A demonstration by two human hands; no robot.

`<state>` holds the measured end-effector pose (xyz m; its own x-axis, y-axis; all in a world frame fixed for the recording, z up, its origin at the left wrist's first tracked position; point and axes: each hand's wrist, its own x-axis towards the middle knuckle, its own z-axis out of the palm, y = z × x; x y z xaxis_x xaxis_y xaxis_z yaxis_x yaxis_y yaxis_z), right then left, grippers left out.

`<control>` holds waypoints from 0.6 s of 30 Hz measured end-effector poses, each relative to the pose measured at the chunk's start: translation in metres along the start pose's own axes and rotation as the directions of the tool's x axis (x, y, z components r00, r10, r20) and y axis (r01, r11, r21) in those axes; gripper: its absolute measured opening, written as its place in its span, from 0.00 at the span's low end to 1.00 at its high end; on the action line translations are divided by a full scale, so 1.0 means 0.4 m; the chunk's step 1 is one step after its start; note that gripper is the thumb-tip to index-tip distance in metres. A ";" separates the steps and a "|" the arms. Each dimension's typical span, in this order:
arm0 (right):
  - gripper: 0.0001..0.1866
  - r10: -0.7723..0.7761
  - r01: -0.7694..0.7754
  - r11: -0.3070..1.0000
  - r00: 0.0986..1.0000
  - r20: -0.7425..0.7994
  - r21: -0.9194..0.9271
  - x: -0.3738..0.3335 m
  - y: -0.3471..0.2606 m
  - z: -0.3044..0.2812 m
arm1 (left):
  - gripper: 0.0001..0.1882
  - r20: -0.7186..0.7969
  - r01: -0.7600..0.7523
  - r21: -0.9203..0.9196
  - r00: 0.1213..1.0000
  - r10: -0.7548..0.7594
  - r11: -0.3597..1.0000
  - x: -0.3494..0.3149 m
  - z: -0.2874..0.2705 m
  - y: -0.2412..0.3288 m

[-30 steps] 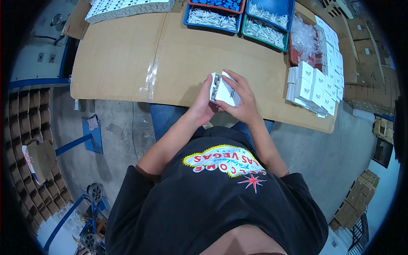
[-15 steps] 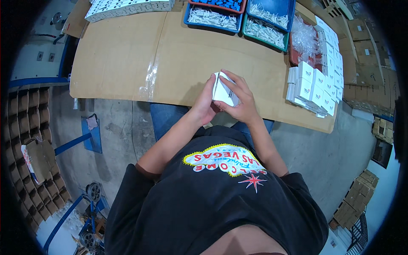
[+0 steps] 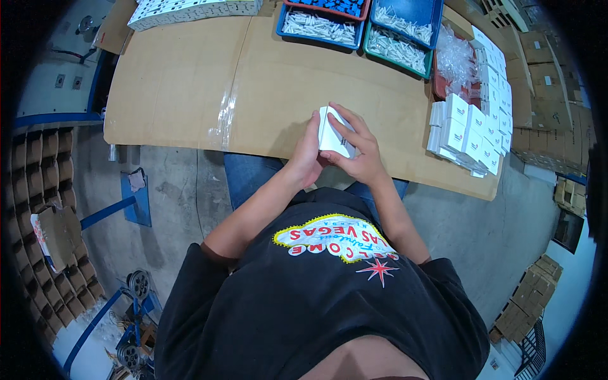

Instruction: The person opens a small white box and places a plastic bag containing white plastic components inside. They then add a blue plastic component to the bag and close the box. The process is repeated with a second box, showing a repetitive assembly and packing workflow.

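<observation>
Between my two hands is a small white box point(image 3: 335, 137), held just above the near edge of the cardboard-covered table point(image 3: 171, 88). My left hand point(image 3: 306, 152) presses along the box's left side, its fingers closed against it. On the right side my right hand point(image 3: 360, 147) grips the box, with the fingers over its top and the thumb at the near end. The palms hide the box's lower part and underside.
Stacked white boxes point(image 3: 465, 133) cover the table's right end, beside a red tray of clear plastic pieces point(image 3: 455, 60). Blue and green trays point(image 3: 396, 54) of small white parts stand at the far side. A long row of white boxes point(image 3: 190, 14) lies far left.
Both hands stay around the white box in almost the same place. The dark gap near the box's left edge looks narrower now.
</observation>
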<state>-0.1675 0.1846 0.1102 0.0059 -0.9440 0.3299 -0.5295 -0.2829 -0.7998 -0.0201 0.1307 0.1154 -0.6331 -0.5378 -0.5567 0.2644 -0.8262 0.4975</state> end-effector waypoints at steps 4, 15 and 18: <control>0.36 -0.007 0.009 1.000 0.999 0.049 -0.025 -0.001 0.000 -0.011 | 0.32 0.002 -0.010 0.020 1.000 0.010 1.000 0.004 -0.004 -0.003; 0.37 0.043 -0.049 0.998 0.990 0.131 0.036 -0.012 0.002 -0.014 | 0.35 -0.039 0.035 0.096 0.999 -0.032 0.995 0.014 -0.015 -0.031; 0.37 0.064 -0.071 0.997 0.983 0.175 0.036 -0.009 -0.004 -0.021 | 0.37 -0.073 0.041 0.149 0.997 -0.031 0.988 0.014 -0.016 -0.037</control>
<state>-0.1737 0.1900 0.1143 0.1200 -0.9753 0.1852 -0.4980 -0.2205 -0.8387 -0.0227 0.1388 0.1008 -0.5860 -0.5231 -0.6188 0.1267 -0.8135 0.5676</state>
